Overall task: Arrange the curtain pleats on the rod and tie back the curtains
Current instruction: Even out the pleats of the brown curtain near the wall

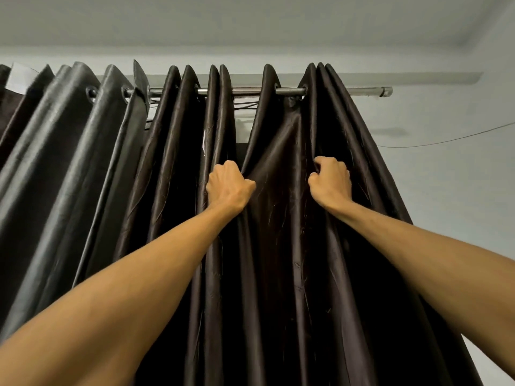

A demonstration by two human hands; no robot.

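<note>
Reaching up with both arms here. Got the left hand (pixel 230 185) fisted round a fold of the dark brown curtain (pixel 278 246), and the right hand (pixel 331 181) curled tight on the next fold over, with a broad flat stretch of fabric between them. Looks like midway through the pleat step, tbh. Further up, hanging by eyelets on the rod (pixel 289 91) and bunched unevenly: two folds jammed together above the left hand, a lone one in the middle, three crammed at the right, bare metal showing in between. So plenty of spacing left to even out. Over to the left, sharing that rod with a grey curtain (pixel 69 151), also in loose, uneven folds. Can't spot any tieback or hook anywhere, so no tying back done yet, going by what shows. Beyond all that, just pale wall, a thin wire (pixel 446 139) strung across at the right, and ceiling
</note>
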